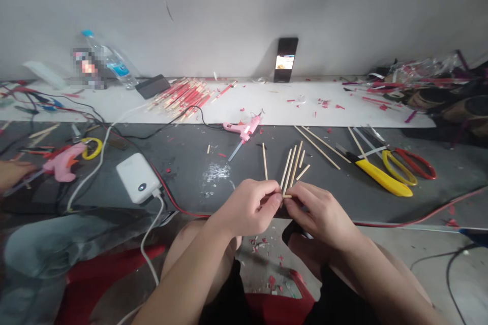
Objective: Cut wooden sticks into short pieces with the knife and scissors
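Note:
My left hand (pixel 253 205) and my right hand (pixel 318 210) meet at the table's front edge, fingers pinched together. Between their fingertips shows a short wooden stick (pixel 287 196), its ends hidden by the fingers. Just beyond lie several thin wooden sticks (pixel 293 165) of differing lengths, side by side and pointing away from me. One more wooden stick (pixel 265 161) lies apart, past my left hand. A pink glue gun (pixel 244 128) rests farther back with a clear glue stick in it.
On the right lie a yellow utility knife (pixel 385 177) and scissors (pixel 415 162). A white power bank (pixel 138 177) with a cable is at left. Another person's hand (pixel 15 173) is near a second pink glue gun (pixel 64 162). A phone (pixel 285 60) leans against the wall.

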The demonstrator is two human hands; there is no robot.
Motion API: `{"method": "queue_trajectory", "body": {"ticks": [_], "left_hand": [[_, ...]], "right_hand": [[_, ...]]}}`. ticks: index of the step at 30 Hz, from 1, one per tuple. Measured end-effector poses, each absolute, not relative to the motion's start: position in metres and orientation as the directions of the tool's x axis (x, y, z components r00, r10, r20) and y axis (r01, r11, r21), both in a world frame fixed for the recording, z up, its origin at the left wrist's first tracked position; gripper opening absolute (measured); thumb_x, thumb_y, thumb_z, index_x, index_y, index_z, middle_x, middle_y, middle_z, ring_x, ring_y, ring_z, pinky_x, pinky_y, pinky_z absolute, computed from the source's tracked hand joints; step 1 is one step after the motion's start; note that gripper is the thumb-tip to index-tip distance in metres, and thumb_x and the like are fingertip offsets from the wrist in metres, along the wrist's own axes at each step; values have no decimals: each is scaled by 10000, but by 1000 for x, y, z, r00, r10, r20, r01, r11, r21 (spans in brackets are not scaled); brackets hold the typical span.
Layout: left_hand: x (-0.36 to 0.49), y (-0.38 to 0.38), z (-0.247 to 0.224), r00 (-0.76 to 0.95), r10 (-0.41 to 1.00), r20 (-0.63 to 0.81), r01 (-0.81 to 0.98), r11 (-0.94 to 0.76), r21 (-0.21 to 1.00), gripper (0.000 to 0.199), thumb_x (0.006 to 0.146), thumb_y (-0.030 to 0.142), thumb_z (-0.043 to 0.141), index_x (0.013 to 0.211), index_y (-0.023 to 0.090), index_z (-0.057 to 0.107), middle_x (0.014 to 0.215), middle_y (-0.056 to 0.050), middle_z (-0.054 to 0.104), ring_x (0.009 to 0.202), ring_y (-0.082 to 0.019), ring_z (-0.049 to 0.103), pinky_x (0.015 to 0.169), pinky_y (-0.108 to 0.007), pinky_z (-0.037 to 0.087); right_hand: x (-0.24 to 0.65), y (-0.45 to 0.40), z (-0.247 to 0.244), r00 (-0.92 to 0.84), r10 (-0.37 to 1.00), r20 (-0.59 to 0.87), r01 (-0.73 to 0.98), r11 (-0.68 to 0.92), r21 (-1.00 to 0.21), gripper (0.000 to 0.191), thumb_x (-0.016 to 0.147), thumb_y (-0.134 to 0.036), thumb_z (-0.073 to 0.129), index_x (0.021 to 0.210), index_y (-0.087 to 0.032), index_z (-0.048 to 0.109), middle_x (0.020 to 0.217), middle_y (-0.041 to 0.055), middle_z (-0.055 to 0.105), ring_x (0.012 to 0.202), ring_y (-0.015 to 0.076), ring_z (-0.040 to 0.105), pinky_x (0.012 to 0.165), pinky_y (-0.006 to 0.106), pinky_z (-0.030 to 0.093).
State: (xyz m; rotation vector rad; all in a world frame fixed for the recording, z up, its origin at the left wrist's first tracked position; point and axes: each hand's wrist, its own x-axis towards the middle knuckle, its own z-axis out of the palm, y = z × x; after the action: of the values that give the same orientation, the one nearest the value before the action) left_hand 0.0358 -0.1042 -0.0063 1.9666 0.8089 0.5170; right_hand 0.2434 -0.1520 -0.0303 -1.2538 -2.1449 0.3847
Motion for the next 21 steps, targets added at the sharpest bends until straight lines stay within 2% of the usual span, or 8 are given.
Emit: {"method": "queue_trajectory", "body": {"ticks": [6, 14, 21], "left_hand": [[35, -103, -6, 733, 680, 11, 370, -413, 832, 217, 986, 215, 463, 773, 202, 505, 661, 34, 520, 609, -111, 437, 579, -276, 315], [37, -107, -7, 741, 671, -16, 348, -364, 864, 203, 1000, 219, 471, 811, 197, 541, 673, 40, 509, 609, -107, 417, 577, -272, 317], [39, -110, -9, 734, 679, 22, 307, -360, 881, 194, 1006, 217, 465, 820, 200, 517, 640, 57, 447, 578, -100, 374, 546, -267, 292]], "right_hand": [[246, -151, -33, -420, 826, 375, 673, 561, -482, 296, 991, -182, 497, 711, -244, 424, 657, -22, 475, 585, 129, 432, 546, 295, 332], [243, -160, -38, -357, 834, 421, 650, 545, -529, 352, 978, -154, 500, 680, -254, 341, 606, -45, 420, 546, 112, 389, 520, 291, 297], [241, -162, -40, -306, 835, 458, 626, 539, -564, 375, 974, -127, 509, 680, -255, 314, 608, -55, 377, 548, 109, 336, 525, 300, 260]]}}
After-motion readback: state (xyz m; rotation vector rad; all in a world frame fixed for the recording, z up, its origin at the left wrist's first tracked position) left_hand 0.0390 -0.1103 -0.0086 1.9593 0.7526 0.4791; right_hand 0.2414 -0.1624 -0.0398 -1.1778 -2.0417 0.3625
